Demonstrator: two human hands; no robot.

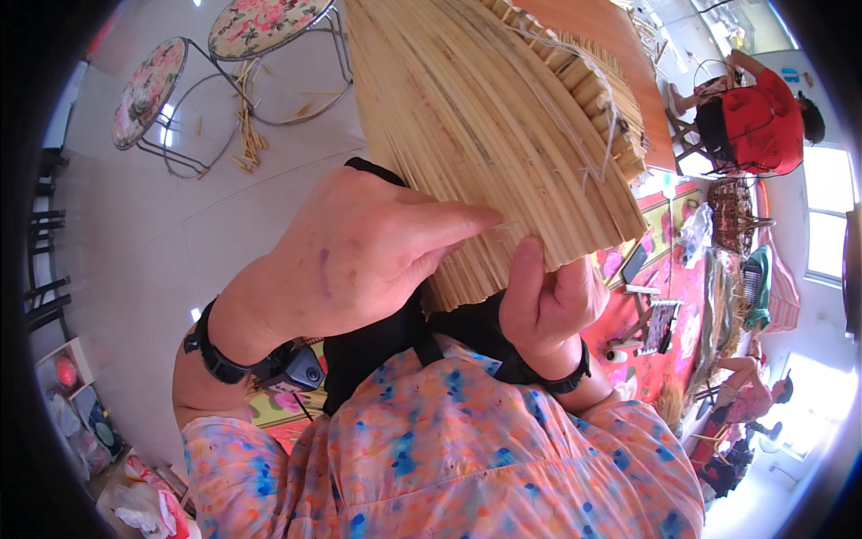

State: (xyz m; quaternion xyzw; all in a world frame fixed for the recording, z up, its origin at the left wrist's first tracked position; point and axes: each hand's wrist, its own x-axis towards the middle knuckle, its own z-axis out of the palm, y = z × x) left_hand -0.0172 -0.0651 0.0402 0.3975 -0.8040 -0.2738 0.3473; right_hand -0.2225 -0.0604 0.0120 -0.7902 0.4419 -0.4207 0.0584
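A thick, fan-shaped panel of flat tan straw stalks (485,135), laid side by side, reaches from the top of the view down to my hands. My left hand (350,242) is closed at its near left part, the thumb pressed on the stalks and the fingers hidden beneath. My right hand (557,301) pinches the near cut edge, thumb on top and fingers curled under. A fine pale strand shows faintly between the two thumbs. White thread (611,126) binds a row of cut stalk ends (588,94) along the panel's right side, with a loose tail hanging.
Two round stools with floral seats (269,22) stand at the far left, with loose straw pieces (247,135) on the floor beneath. An orange-brown tabletop (651,90) lies behind the panel. Other people sit at the right, one in red (763,121), near a wicker basket (732,216).
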